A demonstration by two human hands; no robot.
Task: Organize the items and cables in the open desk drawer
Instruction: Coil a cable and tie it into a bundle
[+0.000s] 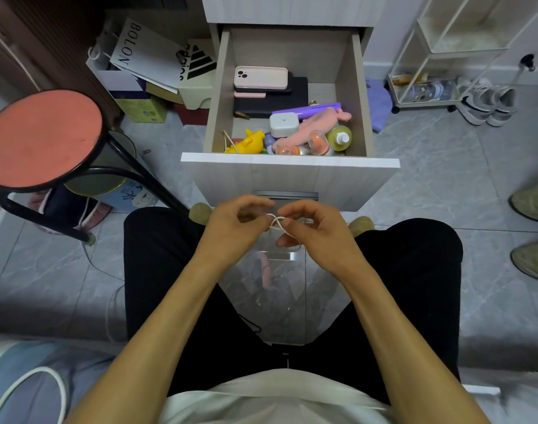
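Winding a thin white cable (277, 223) into a small loop, the person is pinching it between both hands above the lap, in front of the open desk drawer (289, 159). The left hand (235, 223) is gripping one side of the loop with thumb and forefinger; the right hand (312, 229) is pinching the crossing, other fingers curled. Judged best practice: keeping the turns even, holding the crossing tight, and securing the tail before stowing. Counted in the drawer, largest first: one dark flat case (272, 101), two phones in pink cases (260, 78), one purple pen-like item (307, 110), one white charger box (283, 124), one yellow toy (249, 142), one green bottle (339, 137)
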